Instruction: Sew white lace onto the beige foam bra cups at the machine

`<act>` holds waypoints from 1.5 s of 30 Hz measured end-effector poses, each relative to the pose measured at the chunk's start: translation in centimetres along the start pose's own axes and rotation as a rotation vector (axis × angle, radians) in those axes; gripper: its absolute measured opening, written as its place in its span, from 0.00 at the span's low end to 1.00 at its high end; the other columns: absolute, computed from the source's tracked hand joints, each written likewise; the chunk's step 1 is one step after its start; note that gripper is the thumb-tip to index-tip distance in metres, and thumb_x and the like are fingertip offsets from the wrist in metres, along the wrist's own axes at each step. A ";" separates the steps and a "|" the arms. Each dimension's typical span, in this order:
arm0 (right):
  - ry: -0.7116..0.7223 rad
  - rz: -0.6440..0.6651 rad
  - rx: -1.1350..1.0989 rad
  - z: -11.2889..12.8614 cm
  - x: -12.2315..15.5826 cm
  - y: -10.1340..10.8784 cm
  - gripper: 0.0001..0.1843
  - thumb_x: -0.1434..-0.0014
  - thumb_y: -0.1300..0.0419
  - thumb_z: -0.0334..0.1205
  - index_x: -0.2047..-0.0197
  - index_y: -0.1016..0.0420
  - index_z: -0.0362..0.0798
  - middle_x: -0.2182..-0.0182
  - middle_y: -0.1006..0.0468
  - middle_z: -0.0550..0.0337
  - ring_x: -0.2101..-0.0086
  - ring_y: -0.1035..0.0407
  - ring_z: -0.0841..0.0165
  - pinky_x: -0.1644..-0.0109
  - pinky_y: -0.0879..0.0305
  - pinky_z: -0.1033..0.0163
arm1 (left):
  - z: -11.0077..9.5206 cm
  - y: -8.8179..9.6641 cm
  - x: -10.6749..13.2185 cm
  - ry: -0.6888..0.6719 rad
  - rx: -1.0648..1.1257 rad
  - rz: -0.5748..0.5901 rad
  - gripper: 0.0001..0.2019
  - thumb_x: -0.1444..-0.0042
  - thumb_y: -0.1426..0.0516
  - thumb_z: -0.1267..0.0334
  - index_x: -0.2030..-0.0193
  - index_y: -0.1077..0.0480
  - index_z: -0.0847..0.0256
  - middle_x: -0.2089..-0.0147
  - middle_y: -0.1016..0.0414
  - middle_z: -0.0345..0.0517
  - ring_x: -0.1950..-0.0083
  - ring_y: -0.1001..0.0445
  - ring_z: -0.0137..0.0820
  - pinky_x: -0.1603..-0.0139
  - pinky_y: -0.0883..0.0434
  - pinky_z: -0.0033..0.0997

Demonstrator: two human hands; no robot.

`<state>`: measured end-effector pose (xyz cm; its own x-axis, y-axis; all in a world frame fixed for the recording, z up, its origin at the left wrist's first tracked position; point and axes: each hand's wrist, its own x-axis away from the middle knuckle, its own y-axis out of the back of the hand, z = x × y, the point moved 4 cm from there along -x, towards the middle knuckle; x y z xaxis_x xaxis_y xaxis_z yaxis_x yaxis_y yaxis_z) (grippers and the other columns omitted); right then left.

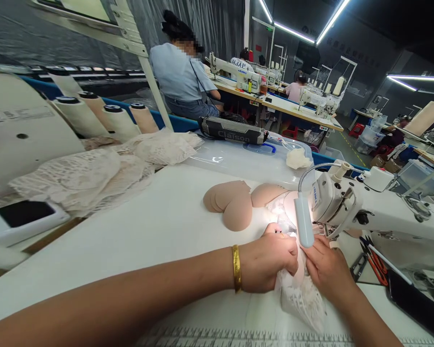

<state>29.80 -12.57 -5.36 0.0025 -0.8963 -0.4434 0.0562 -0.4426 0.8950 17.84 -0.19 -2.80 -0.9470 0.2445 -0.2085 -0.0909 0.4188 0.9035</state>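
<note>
My left hand [275, 258], wearing a gold bangle [236, 268], has its fingers curled closed on a piece of white lace fabric [302, 301] with a pale pink layer. From the other side my right hand [327, 265] pinches the same fabric, fingers close to the needle area of the sewing machine [347, 202]. The machine's lamp [304, 221] partly covers the work and the right fingertips. Beige bra cups [237, 215] lie stacked on the table beyond my left hand. More lace and a beige cup [269, 193] rest beside the machine head.
Orange-handled scissors [378, 265] and a black phone-like slab [415, 301] lie at right. A ruler strip [217, 337] runs along the front edge. Lace [94, 173] and thread cones [119, 123] are at left. A plastic bin [224, 156] stands behind; co-workers sit further back.
</note>
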 end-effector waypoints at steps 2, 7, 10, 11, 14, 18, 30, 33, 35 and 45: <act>-0.007 -0.011 0.008 -0.1 0.0 -0.1 0.16 0.37 0.49 0.25 0.54 0.28 0.51 0.56 0.19 0.56 0.56 0.28 0.61 0.59 0.36 0.60 | 0.1 0.0 0.0 -0.004 -0.005 -0.013 0.09 0.51 0.38 0.75 0.68 0.22 0.55 0.61 0.24 0.40 0.57 0.27 0.35 0.50 0.41 0.40; -0.007 -0.037 0.021 -0.1 -0.1 -0.1 0.15 0.37 0.49 0.25 0.54 0.28 0.51 0.59 0.20 0.56 0.55 0.29 0.61 0.59 0.36 0.60 | 0.2 0.0 0.0 -0.015 0.004 -0.021 0.10 0.51 0.38 0.75 0.67 0.22 0.55 0.60 0.24 0.40 0.59 0.28 0.33 0.52 0.42 0.40; 0.014 -0.020 0.024 0.0 0.0 -0.1 0.14 0.37 0.49 0.26 0.55 0.28 0.51 0.59 0.20 0.55 0.57 0.29 0.61 0.60 0.36 0.60 | 0.1 0.0 0.1 -0.018 0.018 -0.020 0.13 0.55 0.38 0.78 0.66 0.22 0.54 0.62 0.25 0.39 0.58 0.28 0.33 0.53 0.42 0.40; 0.019 -0.016 0.024 0.0 0.0 -0.1 0.14 0.37 0.49 0.26 0.56 0.29 0.51 0.59 0.20 0.55 0.58 0.29 0.62 0.60 0.36 0.60 | 0.1 0.0 0.1 -0.020 0.021 -0.018 0.14 0.55 0.38 0.78 0.66 0.22 0.54 0.62 0.25 0.39 0.58 0.28 0.34 0.52 0.42 0.40; 0.023 -0.009 0.014 0.1 0.1 0.0 0.14 0.37 0.49 0.26 0.54 0.29 0.50 0.56 0.20 0.54 0.58 0.29 0.62 0.60 0.36 0.60 | 0.1 0.0 0.1 -0.023 0.024 -0.010 0.12 0.54 0.38 0.77 0.67 0.22 0.55 0.62 0.25 0.40 0.57 0.28 0.35 0.50 0.42 0.40; 0.017 -0.008 0.003 0.1 0.1 0.0 0.18 0.37 0.49 0.25 0.49 0.28 0.50 0.53 0.20 0.54 0.57 0.28 0.62 0.60 0.35 0.59 | 0.0 0.1 0.0 -0.025 0.014 -0.011 0.09 0.54 0.37 0.75 0.70 0.23 0.56 0.62 0.25 0.40 0.57 0.28 0.35 0.51 0.41 0.40; -0.046 -0.022 0.031 -0.5 0.1 -0.5 0.17 0.38 0.49 0.24 0.53 0.28 0.51 0.57 0.19 0.56 0.55 0.29 0.60 0.57 0.35 0.59 | 0.4 0.3 -0.2 -0.022 -0.033 -0.018 0.11 0.53 0.38 0.75 0.67 0.22 0.54 0.60 0.24 0.41 0.59 0.30 0.35 0.49 0.41 0.42; -0.043 -0.019 0.043 -0.5 0.1 -0.4 0.17 0.38 0.49 0.24 0.52 0.28 0.51 0.56 0.20 0.56 0.53 0.29 0.59 0.56 0.35 0.59 | 0.4 0.3 -0.2 -0.027 -0.042 -0.008 0.11 0.54 0.38 0.76 0.67 0.22 0.54 0.59 0.23 0.42 0.60 0.29 0.35 0.50 0.41 0.43; -0.018 -0.027 0.060 -0.3 0.1 -0.3 0.17 0.38 0.49 0.24 0.52 0.28 0.51 0.56 0.19 0.55 0.55 0.28 0.60 0.57 0.35 0.59 | 0.4 0.3 -0.1 -0.029 -0.043 -0.007 0.12 0.55 0.38 0.76 0.67 0.22 0.54 0.59 0.23 0.41 0.61 0.29 0.35 0.50 0.41 0.44; 0.058 -0.047 -0.003 0.3 0.0 0.4 0.18 0.37 0.50 0.25 0.50 0.26 0.49 0.58 0.19 0.53 0.55 0.28 0.60 0.55 0.32 0.57 | 0.4 0.8 0.4 -0.055 -0.056 0.027 0.12 0.56 0.36 0.78 0.68 0.24 0.56 0.60 0.24 0.38 0.62 0.28 0.33 0.51 0.41 0.44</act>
<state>29.52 -12.74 -4.98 0.0572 -0.8714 -0.4872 0.0605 -0.4840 0.8730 17.52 0.61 -2.29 -0.9312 0.3032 -0.2023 -0.0838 0.3619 0.9284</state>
